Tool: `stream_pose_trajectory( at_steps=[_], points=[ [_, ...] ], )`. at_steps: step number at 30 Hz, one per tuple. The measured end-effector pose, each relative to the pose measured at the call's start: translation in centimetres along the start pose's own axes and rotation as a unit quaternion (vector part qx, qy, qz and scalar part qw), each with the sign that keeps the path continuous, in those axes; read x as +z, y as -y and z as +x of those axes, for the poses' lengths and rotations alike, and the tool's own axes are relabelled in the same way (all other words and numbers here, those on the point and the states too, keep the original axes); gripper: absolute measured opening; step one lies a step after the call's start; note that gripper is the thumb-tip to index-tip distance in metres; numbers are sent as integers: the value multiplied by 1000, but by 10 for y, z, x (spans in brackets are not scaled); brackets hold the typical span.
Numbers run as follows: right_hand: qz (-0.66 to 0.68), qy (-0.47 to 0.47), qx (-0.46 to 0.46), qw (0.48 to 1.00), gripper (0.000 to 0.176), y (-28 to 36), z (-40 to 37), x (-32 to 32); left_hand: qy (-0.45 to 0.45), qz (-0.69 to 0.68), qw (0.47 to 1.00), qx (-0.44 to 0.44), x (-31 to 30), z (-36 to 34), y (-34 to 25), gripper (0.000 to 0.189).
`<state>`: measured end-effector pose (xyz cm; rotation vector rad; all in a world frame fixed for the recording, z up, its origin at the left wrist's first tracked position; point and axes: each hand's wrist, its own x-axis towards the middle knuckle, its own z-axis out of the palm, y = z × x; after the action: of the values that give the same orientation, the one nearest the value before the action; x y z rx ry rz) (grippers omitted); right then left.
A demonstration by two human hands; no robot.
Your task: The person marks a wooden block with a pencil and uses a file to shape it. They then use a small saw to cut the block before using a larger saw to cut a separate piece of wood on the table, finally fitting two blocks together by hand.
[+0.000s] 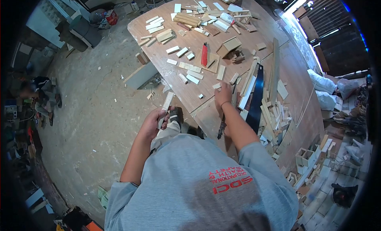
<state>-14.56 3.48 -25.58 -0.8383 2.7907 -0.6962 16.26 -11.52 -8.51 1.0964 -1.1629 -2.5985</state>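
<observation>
The person's left hand is closed around the lower end of a strip of wood, holding it off the near edge of the table, above the concrete floor and just over the person's knee. The strip is pale, flat and narrow, with straight edges and a squared top end. Its long axis runs from the hand away from the person and leans slightly to the right, so the free end points toward the table edge. The right hand lies on the table, knuckles up, with its fingers down beside a small pale block; whether it grips anything cannot be told. Just right of that hand, a long dark saw blade lies among light slats, its length running away from the person. Farther up the table sit a red tool on a square board and a small wooden box, with many short offcuts scattered around them.
</observation>
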Motion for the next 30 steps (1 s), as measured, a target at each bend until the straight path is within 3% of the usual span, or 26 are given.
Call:
stream_pose_trajectory(
  at_steps=[2,4,8,10,12,14,18,20,21,23,25,27,28,30],
  points=[
    [-32,-5,9,999,48,-1,14,-5,-9,14,1000,5,2,-14,12,39],
    [-94,-43,85,991,49,4,20,-14,-33,15,999,13,-2,-28,25,39],
    [-86,-17,101,991,52,-9,22,-15,-74,-7,996,47,-22,-56,55,39],
    [-54,-63,107,991,54,-14,26,-17,-97,-70,991,64,-30,-67,67,39],
    [-75,-58,119,988,53,-21,34,-20,-115,-90,987,70,-32,-73,79,39],
    [-69,60,146,985,46,-23,41,-28,-132,-108,983,75,-30,-76,86,40],
    [-41,34,141,989,42,-18,47,-27,-129,-110,982,80,-26,-73,88,39],
    [14,-70,93,993,42,-6,45,-17,-127,-107,983,78,-24,-68,84,38],
    [82,-79,78,990,43,2,44,-12,-121,-100,985,74,-23,-66,81,38],
    [316,-15,111,942,47,4,50,27,-114,-90,987,71,-23,-61,74,37],
    [458,28,156,874,52,29,47,45,-102,-82,990,55,-24,-52,67,36],
    [540,122,186,812,59,56,50,43,-92,-63,992,52,-25,-43,59,36],
    [541,117,189,811,59,75,46,25,-85,-48,994,50,-25,-38,56,35],
    [575,226,60,784,75,115,40,-20,-81,-36,995,45,-20,-33,44,35]
  ],
)
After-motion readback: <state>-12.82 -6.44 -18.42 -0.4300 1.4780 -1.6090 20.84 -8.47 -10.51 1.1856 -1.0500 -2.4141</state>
